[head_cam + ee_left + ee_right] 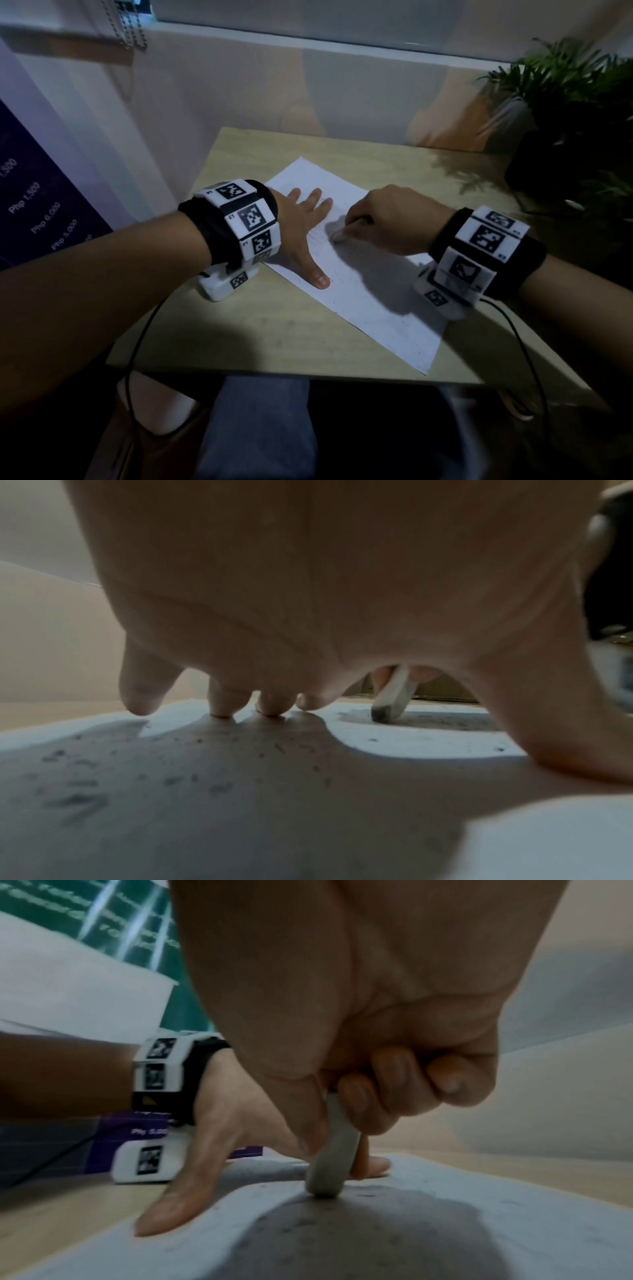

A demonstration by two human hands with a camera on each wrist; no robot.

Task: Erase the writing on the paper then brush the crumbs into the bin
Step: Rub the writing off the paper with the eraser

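Eraser (330,1153) tip on paper (373,301); left wrist view shows crumbs (178,777).

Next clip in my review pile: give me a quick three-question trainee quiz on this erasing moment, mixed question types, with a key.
1. True or false: the left hand lies flat on the paper with its fingers spread.
2. Multiple choice: the right hand grips (A) a pencil, (B) the eraser, (C) a brush.
3. Fill in: the dark specks scattered on the paper are eraser ____.

Key: 1 true; 2 B, the eraser's tip is pressed to the sheet; 3 crumbs. They are not yet brushed off, and no bin shows in any view.
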